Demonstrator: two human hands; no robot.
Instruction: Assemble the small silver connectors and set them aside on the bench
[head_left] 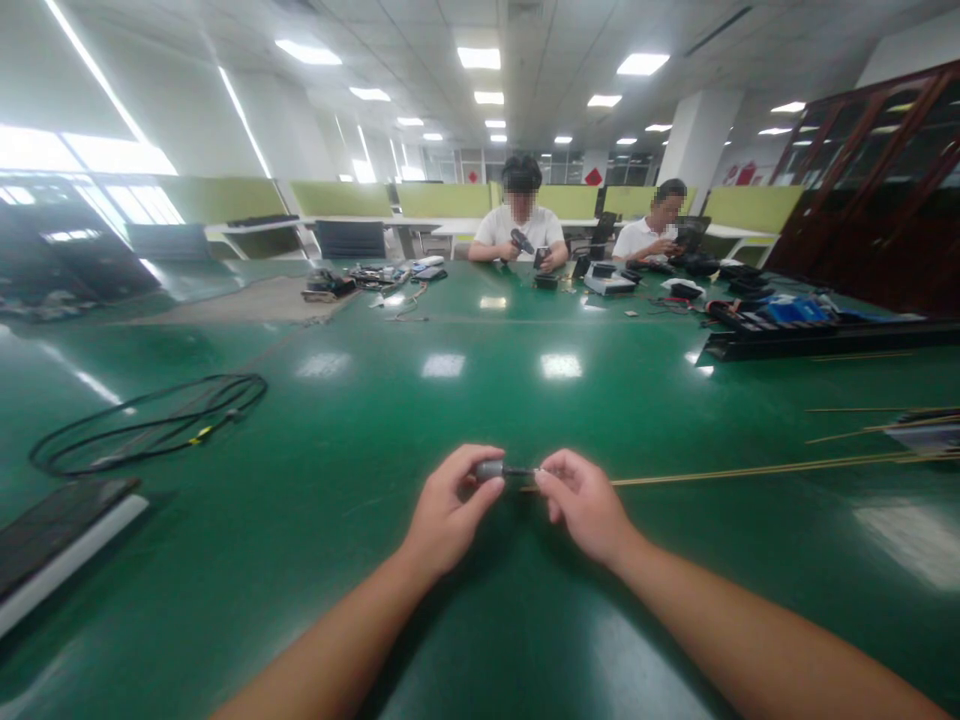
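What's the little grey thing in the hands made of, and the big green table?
Small grey cylinder: probably metal or hard plastic, dull grey; too small to be sure. Both hands pinch it and its thin dark stem. Glossy green table top: smooth, likely coated, mirroring ceiling lights.

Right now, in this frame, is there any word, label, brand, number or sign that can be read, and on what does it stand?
No text is readable anywhere.
Red signs on the far back wall: too small and blurred to read.
Small grey cylindrical part pinched between the left hand and right hand: no marking shows.
Blue packets on the long black tray: any print is too blurred.
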